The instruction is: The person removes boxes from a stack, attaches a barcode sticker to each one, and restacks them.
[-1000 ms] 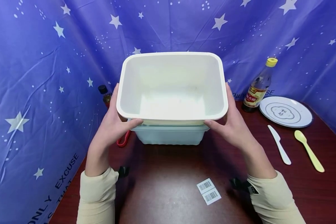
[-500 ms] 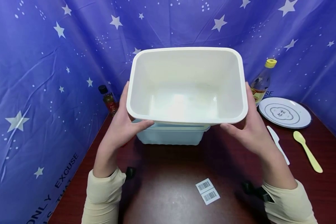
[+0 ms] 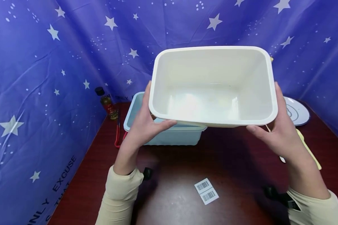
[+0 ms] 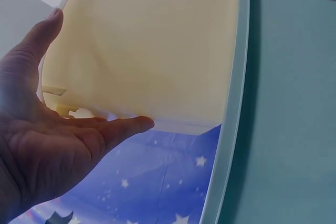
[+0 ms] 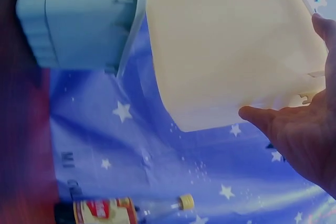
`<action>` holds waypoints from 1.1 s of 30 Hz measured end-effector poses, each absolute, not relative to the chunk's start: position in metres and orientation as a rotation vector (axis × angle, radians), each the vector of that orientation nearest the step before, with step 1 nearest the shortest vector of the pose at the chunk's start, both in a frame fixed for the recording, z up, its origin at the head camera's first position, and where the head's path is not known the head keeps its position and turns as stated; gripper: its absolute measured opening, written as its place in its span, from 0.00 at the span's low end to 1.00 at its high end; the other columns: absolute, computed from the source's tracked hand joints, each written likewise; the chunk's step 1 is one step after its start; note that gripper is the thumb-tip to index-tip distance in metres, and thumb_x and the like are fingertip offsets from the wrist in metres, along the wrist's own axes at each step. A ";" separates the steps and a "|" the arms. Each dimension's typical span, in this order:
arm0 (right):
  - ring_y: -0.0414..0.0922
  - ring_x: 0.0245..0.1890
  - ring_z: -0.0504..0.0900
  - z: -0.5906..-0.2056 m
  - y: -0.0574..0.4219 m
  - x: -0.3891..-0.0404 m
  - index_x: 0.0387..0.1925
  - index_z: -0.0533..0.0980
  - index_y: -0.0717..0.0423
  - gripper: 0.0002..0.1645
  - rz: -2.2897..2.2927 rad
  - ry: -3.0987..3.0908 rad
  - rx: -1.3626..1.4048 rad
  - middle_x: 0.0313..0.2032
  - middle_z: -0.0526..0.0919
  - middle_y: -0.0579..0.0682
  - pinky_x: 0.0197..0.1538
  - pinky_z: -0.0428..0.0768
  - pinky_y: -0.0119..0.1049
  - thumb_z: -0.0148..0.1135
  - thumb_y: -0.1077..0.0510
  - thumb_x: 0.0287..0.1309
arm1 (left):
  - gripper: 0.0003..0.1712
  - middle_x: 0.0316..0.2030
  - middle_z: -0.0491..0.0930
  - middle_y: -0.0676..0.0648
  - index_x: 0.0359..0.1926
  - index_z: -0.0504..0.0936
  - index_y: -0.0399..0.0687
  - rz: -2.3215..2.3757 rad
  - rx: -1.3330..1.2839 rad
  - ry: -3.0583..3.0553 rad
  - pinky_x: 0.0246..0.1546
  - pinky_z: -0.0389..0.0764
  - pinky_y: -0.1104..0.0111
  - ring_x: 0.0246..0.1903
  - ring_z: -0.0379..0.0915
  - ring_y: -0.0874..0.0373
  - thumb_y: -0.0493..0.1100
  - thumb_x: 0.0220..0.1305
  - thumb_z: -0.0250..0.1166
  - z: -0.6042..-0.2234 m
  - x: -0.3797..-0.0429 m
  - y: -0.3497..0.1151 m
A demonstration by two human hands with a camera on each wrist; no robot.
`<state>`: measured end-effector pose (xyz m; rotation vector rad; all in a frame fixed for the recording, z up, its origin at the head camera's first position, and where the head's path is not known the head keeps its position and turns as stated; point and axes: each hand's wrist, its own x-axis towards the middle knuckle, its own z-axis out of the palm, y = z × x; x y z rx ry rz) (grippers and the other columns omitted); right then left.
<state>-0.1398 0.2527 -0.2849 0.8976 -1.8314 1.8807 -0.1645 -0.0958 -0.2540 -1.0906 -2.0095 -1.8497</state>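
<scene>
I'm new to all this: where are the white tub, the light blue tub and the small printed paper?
White tub (image 3: 211, 95): head view, on its inside bottom.
Light blue tub (image 3: 173, 137): head view, on its outer front wall.
Small printed paper (image 3: 206, 191): head view, on its middle.

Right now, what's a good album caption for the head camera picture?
Left hand and right hand hold up a white rectangular plastic tub, partly hiding a pale blue plastic tub.

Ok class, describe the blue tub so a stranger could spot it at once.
Find the dark red table below the starry curtain. Toward its back stands the blue tub, partly hidden behind the left hand and the white tub it grips. Unlike that held one, it is pale blue and rests on the table.
</scene>
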 end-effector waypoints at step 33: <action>0.46 0.50 0.76 -0.269 0.357 -0.112 0.74 0.59 0.63 0.63 1.829 -1.779 0.588 0.56 0.74 0.59 0.46 0.76 0.23 0.65 0.87 0.31 | 0.66 0.64 0.69 0.49 0.81 0.42 0.53 -1.995 -1.102 -1.932 0.59 0.75 0.60 0.58 0.71 0.49 0.29 0.51 0.76 -0.263 -0.166 0.013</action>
